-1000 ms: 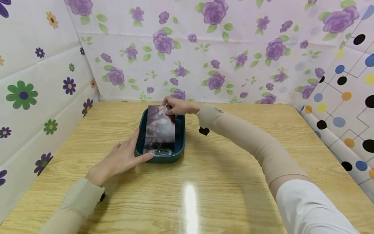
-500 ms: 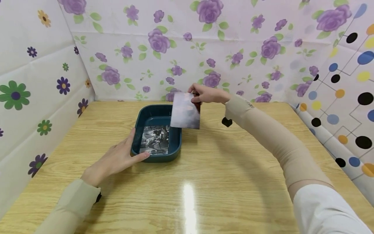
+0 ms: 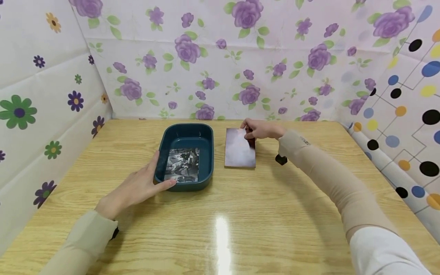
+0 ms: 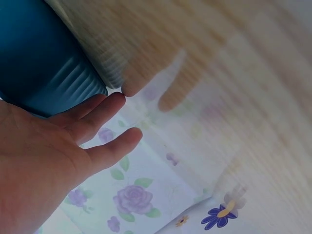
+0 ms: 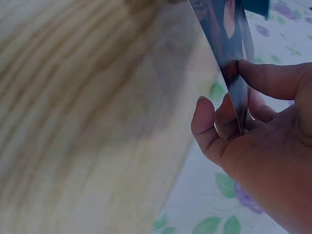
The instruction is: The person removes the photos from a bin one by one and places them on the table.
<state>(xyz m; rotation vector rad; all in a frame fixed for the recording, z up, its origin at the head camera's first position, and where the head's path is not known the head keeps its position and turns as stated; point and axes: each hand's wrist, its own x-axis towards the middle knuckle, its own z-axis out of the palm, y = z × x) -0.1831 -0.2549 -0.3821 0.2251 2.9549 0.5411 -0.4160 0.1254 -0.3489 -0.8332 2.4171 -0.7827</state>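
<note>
My right hand (image 3: 262, 129) pinches the far end of a glossy photo (image 3: 240, 152), thumb on one face and fingers curled beneath; the sheet is rectangular, its sheen washed pale pinkish-grey, and lies on the table (image 3: 240, 214) just right of the tray (image 3: 204, 179). My left hand (image 3: 137, 187) rests flat and relaxed, holding nothing, its straight fingers against the ribbed near-left wall of that dark teal, round-cornered tray. Inside the tray lies a black-and-white photo (image 3: 182, 165).

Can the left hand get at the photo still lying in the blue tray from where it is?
Probably yes: the left hand rests against the tray wall, the tray is open-topped, and nothing covers the photo.
</note>
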